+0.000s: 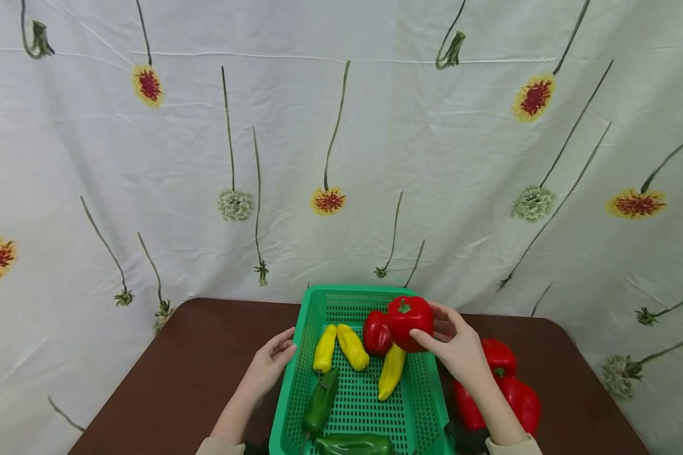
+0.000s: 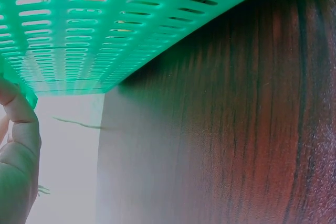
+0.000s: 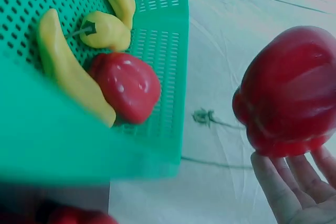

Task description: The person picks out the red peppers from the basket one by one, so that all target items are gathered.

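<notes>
One glossy red bell pepper lay in the green plastic basket; right fingers gripped another pepper, outside red peppers seemingly remained, left fingers looked loose.

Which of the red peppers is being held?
The red pepper in the right hand; a second lies inside the green basket, the others sit beside it.

A white cloth printed with long-stemmed flowers hangs behind a dark brown, wood-grained table.
</notes>
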### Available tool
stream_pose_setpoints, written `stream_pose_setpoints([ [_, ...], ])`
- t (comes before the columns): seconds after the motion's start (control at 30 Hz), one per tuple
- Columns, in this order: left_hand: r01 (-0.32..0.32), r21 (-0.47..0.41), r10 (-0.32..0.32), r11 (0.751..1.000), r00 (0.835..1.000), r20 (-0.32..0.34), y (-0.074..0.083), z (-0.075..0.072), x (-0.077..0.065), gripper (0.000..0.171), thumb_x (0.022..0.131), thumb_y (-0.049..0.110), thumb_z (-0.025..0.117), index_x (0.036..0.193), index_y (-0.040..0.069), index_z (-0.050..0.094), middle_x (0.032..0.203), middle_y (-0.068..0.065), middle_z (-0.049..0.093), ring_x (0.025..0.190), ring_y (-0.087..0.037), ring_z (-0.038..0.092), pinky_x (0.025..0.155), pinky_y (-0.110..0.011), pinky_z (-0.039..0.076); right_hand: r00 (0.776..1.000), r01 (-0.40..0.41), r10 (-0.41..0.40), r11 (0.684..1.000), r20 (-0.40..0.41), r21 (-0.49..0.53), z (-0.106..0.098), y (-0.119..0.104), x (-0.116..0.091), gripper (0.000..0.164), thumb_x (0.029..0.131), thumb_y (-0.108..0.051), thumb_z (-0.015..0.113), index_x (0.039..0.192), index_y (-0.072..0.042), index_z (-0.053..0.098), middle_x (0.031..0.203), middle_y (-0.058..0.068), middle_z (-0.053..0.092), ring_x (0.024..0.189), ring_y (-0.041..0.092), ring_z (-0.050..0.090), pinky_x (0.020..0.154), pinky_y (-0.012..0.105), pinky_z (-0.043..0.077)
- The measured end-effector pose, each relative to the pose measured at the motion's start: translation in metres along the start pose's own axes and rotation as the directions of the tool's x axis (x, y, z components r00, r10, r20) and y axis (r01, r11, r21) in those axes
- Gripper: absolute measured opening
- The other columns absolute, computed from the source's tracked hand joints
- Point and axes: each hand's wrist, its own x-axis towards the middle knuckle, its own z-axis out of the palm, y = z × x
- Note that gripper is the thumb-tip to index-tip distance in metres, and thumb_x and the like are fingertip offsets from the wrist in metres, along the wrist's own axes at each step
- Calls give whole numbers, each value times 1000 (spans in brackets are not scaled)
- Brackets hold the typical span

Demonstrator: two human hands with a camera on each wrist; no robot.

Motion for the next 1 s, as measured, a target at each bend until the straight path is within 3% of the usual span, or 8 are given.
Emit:
stream_pose_setpoints([
  [0.23, 0, 0, 0, 1000, 1000, 1, 0, -1, 0, 50, 103, 18, 54, 150, 8, 41, 134, -19, 52, 125, -34, 54, 89, -37, 50, 994, -112, 111, 993, -23, -23, -31, 13, -17, 63, 93, -42, 67, 146, -16, 44, 141, 13, 53, 125, 28, 53, 87, 31, 54],
  [0.4, 0, -5, 0, 1000, 1000, -2, 2, -1, -1, 50, 102, 18, 54, 150, 7, 42, 132, -18, 53, 122, -32, 55, 89, -36, 50, 981, -194, 194, 981, -22, -28, -51, 25, -27, 64, 96, -44, 61, 148, -13, 40, 147, 12, 46, 109, 5, 58, 85, 22, 51],
  [0.47, 0, -5, 0, 1000, 1000, -3, 2, -1, -1, 50, 102, 18, 54, 149, 7, 42, 132, -18, 54, 122, -31, 55, 89, -36, 50, 974, -227, 227, 974, -18, -25, -58, 30, -31, 67, 96, -46, 59, 149, -11, 38, 149, 15, 43, 106, 2, 56, 85, 23, 53],
  [0.67, -8, -5, 8, 1000, 1000, -7, 2, -1, -1, 50, 102, 18, 54, 149, 6, 43, 130, -17, 54, 119, -30, 56, 87, -35, 50, 933, -357, 358, 934, 30, -34, -75, 53, -43, 79, 98, -52, 54, 152, -1, 27, 152, 30, 32, 124, 35, 53, 95, 41, 53],
  [0.87, -10, -14, 10, 1000, 1000, -5, 1, 0, 0, 49, 102, 18, 54, 149, 7, 43, 130, -18, 54, 122, -32, 55, 91, -38, 50, 887, -456, 456, 890, 66, -22, -82, 79, -56, 84, 97, -53, 54, 150, 7, 27, 146, 38, 36, 113, 32, 63, 91, 44, 54],
  [1.0, -6, -20, 6, 1000, 1000, 4, 1, 1, -1, 50, 102, 19, 54, 149, 8, 42, 133, -18, 53, 125, -34, 54, 93, -41, 50, 872, -486, 485, 874, 65, 5, -82, 105, -69, 83, 96, -48, 56, 147, 12, 30, 135, 36, 50, 104, 31, 67, 85, 45, 56],
])
